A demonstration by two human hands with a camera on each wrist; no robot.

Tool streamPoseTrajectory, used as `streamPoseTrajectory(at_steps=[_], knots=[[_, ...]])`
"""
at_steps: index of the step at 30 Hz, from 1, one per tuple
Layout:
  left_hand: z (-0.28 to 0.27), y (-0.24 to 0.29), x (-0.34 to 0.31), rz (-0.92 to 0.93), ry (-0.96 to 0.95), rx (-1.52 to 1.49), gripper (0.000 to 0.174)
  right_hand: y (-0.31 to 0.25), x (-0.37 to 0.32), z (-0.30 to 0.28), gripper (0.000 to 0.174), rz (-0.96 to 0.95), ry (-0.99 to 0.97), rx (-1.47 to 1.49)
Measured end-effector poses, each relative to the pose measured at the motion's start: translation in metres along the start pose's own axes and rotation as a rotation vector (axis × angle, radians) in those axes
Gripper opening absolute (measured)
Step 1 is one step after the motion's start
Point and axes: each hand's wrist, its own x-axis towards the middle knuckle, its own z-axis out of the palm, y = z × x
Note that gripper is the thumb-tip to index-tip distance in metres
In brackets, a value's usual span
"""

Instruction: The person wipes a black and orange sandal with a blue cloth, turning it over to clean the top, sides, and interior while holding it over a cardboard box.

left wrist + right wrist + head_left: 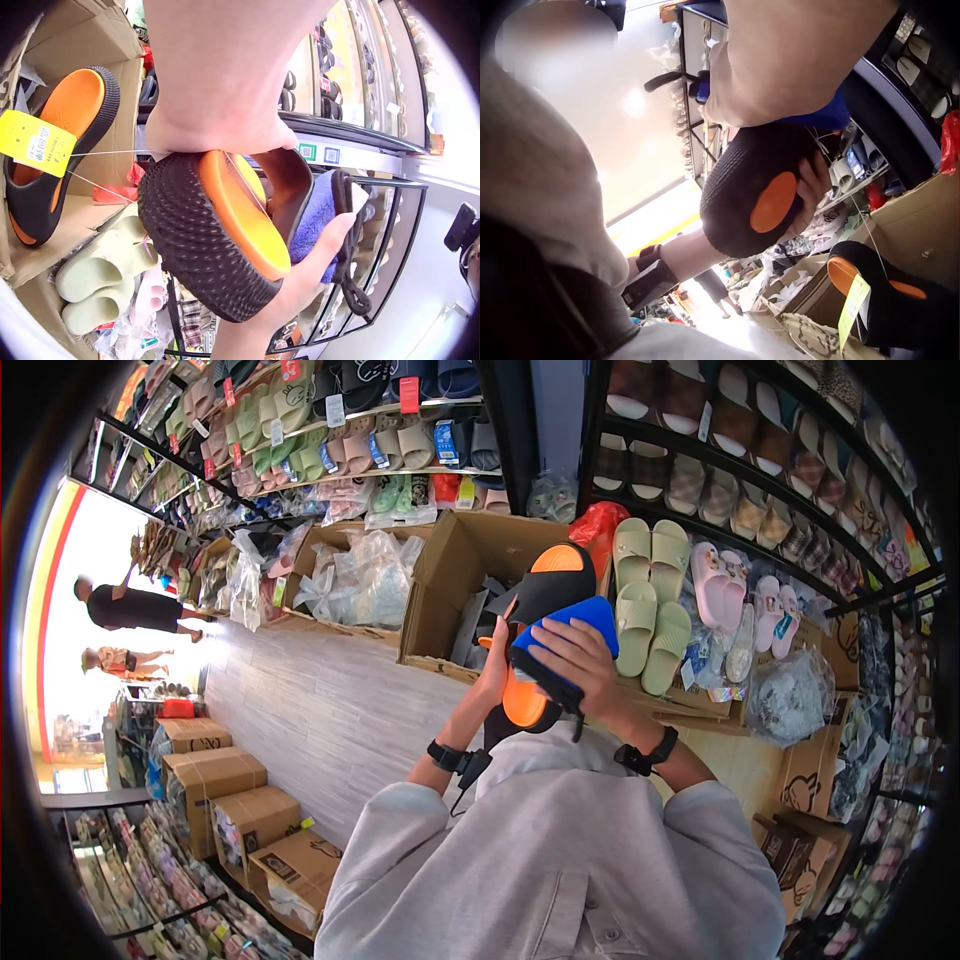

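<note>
A black slipper with an orange footbed point(523, 702) point(244, 217) is gripped by my left hand point(492, 668) point(810, 196); its textured sole side faces the right wrist view point(731, 187). My right hand point(580, 665) point(289, 300) holds a blue cloth pad with black edging and a strap point(592, 618) point(316, 217) against the slipper's strap side. A matching slipper point(79, 101) point(900, 319) hangs by a thin string beside the box, with a yellow tag point(37, 142) point(851, 311) on it.
Open cardboard boxes point(430, 595) of wrapped footwear stand ahead. Pale green slippers point(650, 630) and pink ones point(718, 585) lie to the right. Slipper shelves point(380, 445) rise behind. Closed boxes point(215, 785) line the left, and two people point(130, 607) are by the entrance.
</note>
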Motion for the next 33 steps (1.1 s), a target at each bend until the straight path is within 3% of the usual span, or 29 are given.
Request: streamPoseTrajectory(at_steps=[3, 7, 10, 14, 16, 22, 26, 30, 32, 33], knots=[[-0.012, -0.003, 0.007, 0.044, -0.039, 0.046, 0.092, 0.018, 0.004, -0.015, 0.053, 0.166, 0.037, 0.04], [-0.006, -0.003, 0.002, 0.084, -0.1, -0.079, 0.073, 0.031, 0.003, -0.004, 0.056, 0.442, 0.228, 0.176], [-0.018, -0.014, 0.012, 0.066, -0.028, -0.058, 0.076, 0.012, 0.005, -0.006, 0.055, 0.355, 0.099, 0.05], [-0.014, -0.022, 0.004, 0.001, 0.066, -0.064, 0.1, 0.005, -0.009, 0.009, 0.055, 0.136, 0.0, 0.107], [-0.016, -0.025, 0.002, -0.029, 0.095, -0.171, 0.085, 0.011, -0.004, 0.005, 0.056, 0.174, -0.03, 0.141], [-0.007, -0.013, -0.003, 0.1, 0.008, -0.068, 0.088, 0.046, 0.008, -0.002, 0.055, 0.465, 0.106, 0.179], [0.004, -0.004, 0.004, 0.078, 0.009, -0.102, 0.089, 0.026, 0.015, -0.001, 0.052, 0.384, 0.049, 0.107], [-0.017, -0.014, 0.011, -0.038, -0.004, -0.278, 0.093, 0.015, 0.01, 0.004, 0.056, 0.182, -0.055, 0.132], [-0.021, -0.015, 0.013, -0.044, -0.041, -0.227, 0.093, 0.032, 0.005, 0.002, 0.055, 0.163, -0.059, 0.158], [-0.013, -0.012, 0.015, -0.007, -0.023, -0.179, 0.093, 0.035, 0.01, -0.007, 0.053, 0.247, -0.054, 0.145]])
